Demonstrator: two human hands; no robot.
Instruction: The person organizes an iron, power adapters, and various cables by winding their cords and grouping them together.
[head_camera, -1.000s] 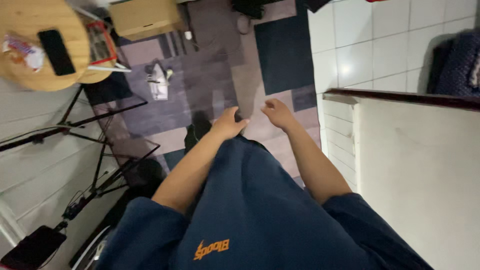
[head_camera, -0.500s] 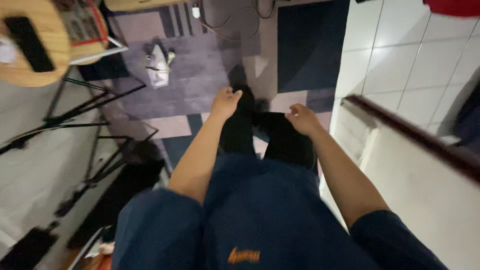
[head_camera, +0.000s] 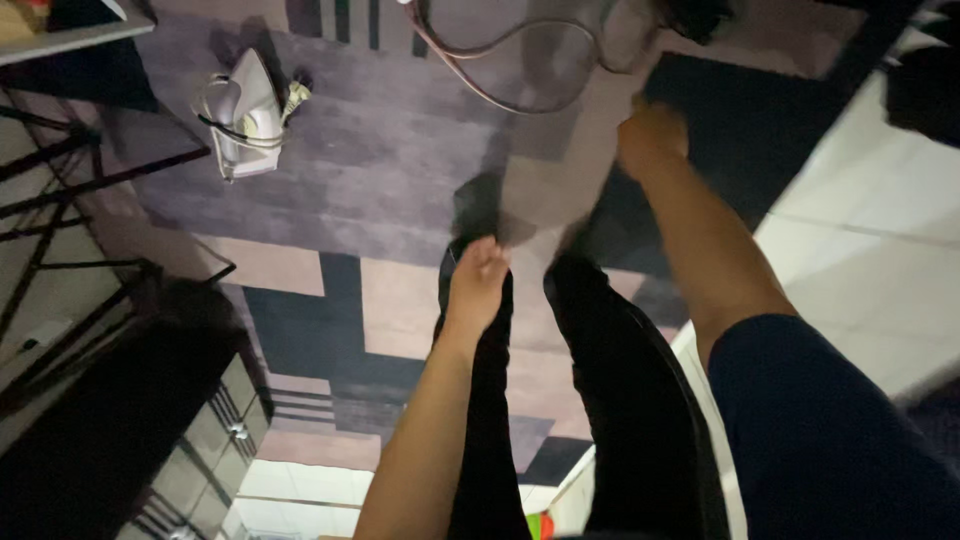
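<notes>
Below, left hand (head_camera: 478, 280) rests on black trousers (head_camera: 620, 380); right hand (head_camera: 652, 135) hangs apart.

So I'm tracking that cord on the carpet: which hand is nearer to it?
The right hand. It reaches out just below and right of the looped cord, though contact can't be judged. The left hand hangs lower, by the dark trouser leg, well away from it.

Dim light throughout. Patchwork carpet (head_camera: 400, 180) of purple, grey, tan and dark navy blocks underfoot. White floor tiles (head_camera: 870, 250) along the right side. Thin black metal stand legs (head_camera: 60, 200) at the left edge. Pale shelf edge (head_camera: 70, 38) in the top left corner. Dark low furniture (head_camera: 110, 420) at lower left.
</notes>
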